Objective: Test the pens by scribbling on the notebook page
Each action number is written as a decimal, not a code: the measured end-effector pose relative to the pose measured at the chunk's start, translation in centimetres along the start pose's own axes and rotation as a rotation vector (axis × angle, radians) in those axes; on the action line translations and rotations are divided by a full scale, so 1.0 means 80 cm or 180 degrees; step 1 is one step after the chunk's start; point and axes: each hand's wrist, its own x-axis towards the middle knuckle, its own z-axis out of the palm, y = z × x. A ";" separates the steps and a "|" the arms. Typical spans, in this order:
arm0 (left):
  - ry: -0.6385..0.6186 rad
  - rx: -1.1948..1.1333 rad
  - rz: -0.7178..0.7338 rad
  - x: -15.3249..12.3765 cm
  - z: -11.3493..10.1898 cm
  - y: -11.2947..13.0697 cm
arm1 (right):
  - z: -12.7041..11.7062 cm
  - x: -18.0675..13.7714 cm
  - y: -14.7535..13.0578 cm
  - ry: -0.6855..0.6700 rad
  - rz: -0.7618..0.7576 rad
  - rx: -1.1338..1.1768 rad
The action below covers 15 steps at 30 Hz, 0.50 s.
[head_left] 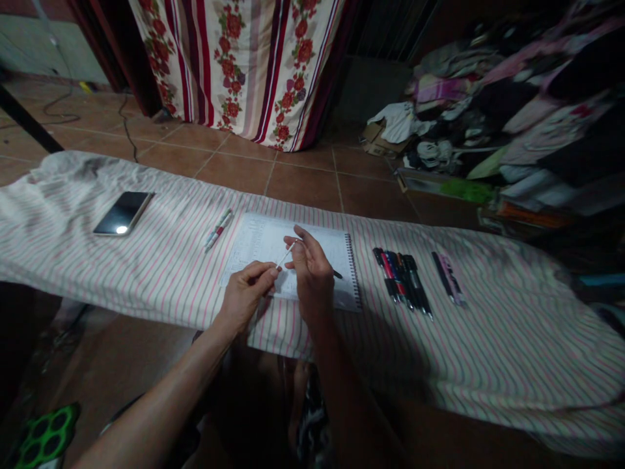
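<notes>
Both my hands meet over a spiral notebook (336, 251) that lies on a striped cloth (161, 273). My left hand (248, 290) and my right hand (311, 270) pinch the two ends of a thin white pen (287, 254), held slanted above the page. A dark tip, perhaps another pen part (337, 275), sticks out from under my right hand. Two pens (218, 229) lie to the left of the notebook. A row of several pens (403, 277) lies to its right, with two more pens (448, 278) further right.
A phone (124, 212) lies face up on the cloth at the left. Beyond the cloth are a brown tiled floor (303, 182), a flowered curtain (244, 65) and a heap of clothes (512, 111) at the right. A green holed object (46, 436) sits low at the left.
</notes>
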 end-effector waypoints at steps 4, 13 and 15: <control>-0.0090 -0.0015 0.0054 -0.001 0.004 -0.004 | -0.005 -0.003 -0.007 0.0029 -0.0138 -0.0574; -0.0199 0.0004 0.0187 0.001 0.003 -0.008 | -0.006 -0.006 -0.009 0.0037 -0.0155 -0.0513; -0.0319 0.0026 0.0265 0.002 0.002 -0.007 | -0.007 -0.006 -0.007 0.0073 -0.0152 -0.0497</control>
